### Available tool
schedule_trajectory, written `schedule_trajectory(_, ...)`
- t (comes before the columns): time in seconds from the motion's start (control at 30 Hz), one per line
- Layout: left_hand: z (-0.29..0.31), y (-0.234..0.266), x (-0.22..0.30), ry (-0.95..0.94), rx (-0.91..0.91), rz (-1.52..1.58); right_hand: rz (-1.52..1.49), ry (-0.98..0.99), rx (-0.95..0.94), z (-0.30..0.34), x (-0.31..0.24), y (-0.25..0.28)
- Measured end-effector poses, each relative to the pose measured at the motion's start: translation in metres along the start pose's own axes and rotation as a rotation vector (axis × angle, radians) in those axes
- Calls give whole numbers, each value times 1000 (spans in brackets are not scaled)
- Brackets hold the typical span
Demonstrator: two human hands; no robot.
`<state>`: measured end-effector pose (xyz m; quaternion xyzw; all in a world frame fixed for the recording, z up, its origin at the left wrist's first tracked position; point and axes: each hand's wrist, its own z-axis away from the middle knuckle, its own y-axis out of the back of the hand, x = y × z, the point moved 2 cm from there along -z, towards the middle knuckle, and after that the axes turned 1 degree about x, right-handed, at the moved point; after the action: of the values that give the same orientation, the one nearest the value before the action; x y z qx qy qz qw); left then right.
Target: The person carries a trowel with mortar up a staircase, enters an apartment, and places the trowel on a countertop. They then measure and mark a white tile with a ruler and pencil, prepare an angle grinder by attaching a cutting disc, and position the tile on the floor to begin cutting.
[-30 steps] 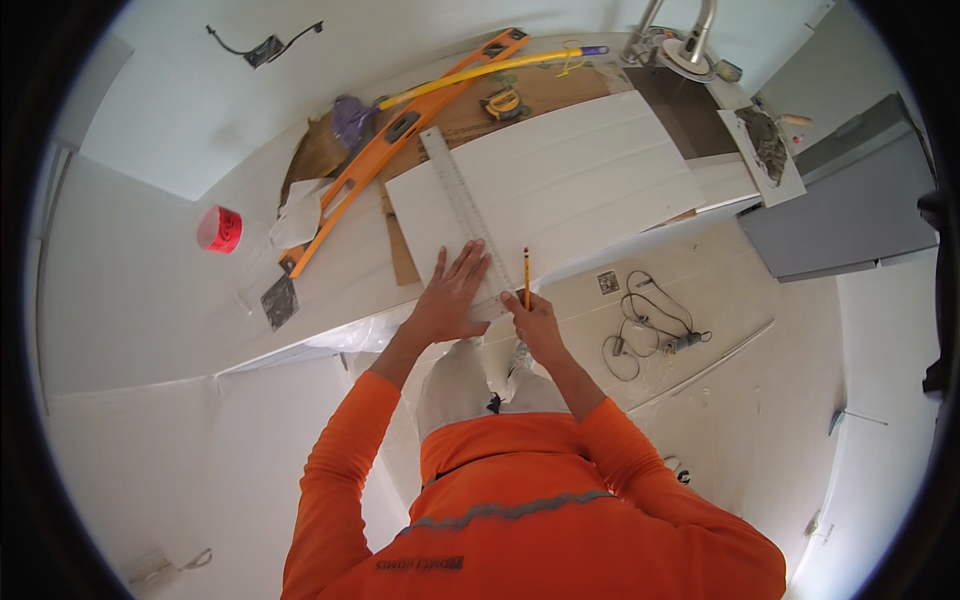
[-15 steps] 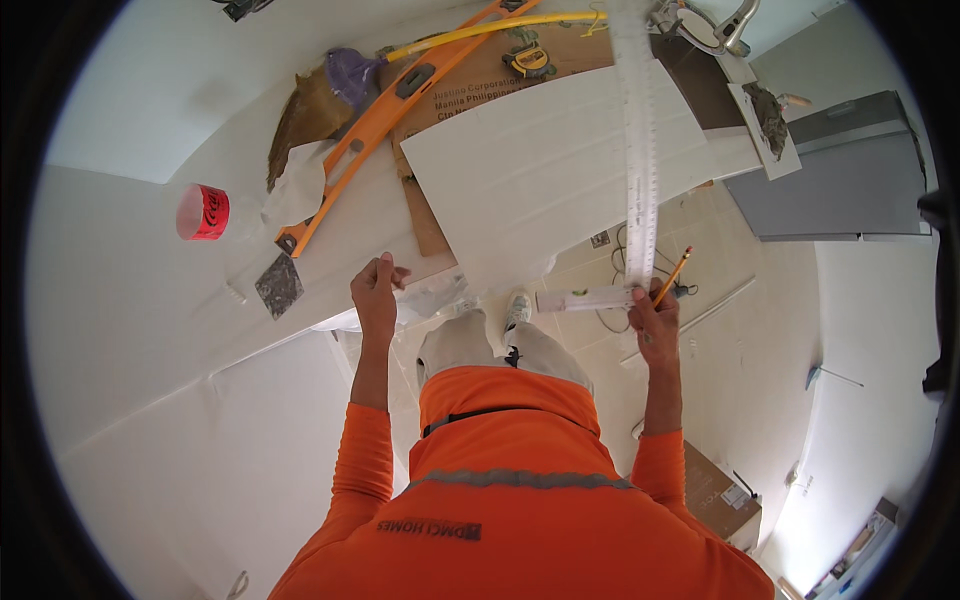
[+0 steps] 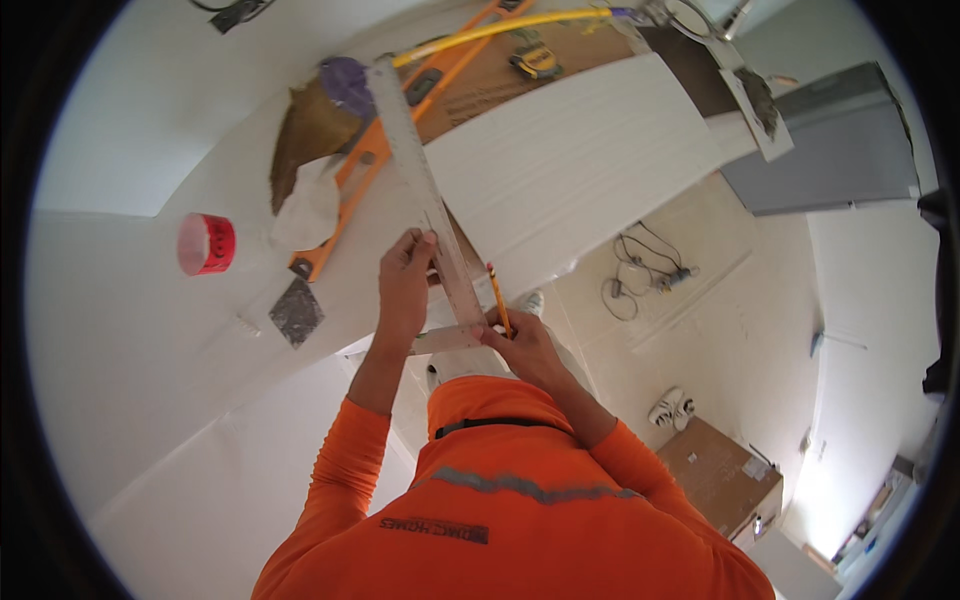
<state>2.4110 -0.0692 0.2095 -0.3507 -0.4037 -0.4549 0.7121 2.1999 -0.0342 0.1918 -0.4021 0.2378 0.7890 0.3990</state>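
Left hand [image 3: 404,285]: square [image 3: 408,150] is pinched by fingers near front edge of counter [image 3: 352,272];
Right hand [image 3: 522,345]: square's corner and pencil [image 3: 498,295] are gripped;
White panel [image 3: 575,145]: laid along that edge.

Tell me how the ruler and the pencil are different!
The ruler is grey and L-shaped; the pencil is orange and straight. The ruler is much longer than the pencil. The left hand holds only the ruler, not the pencil. Both are held in the right hand.
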Motion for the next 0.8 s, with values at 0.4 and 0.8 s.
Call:
schedule_trajectory(0.4, -70, 92, -18, -234, 246, -526, -47, 225, 287, -76, 26, -53)
schedule_trajectory(0.8, -98, 69, 24, -362, 435, -746, 179, 449, 344, -150, -59, -82)
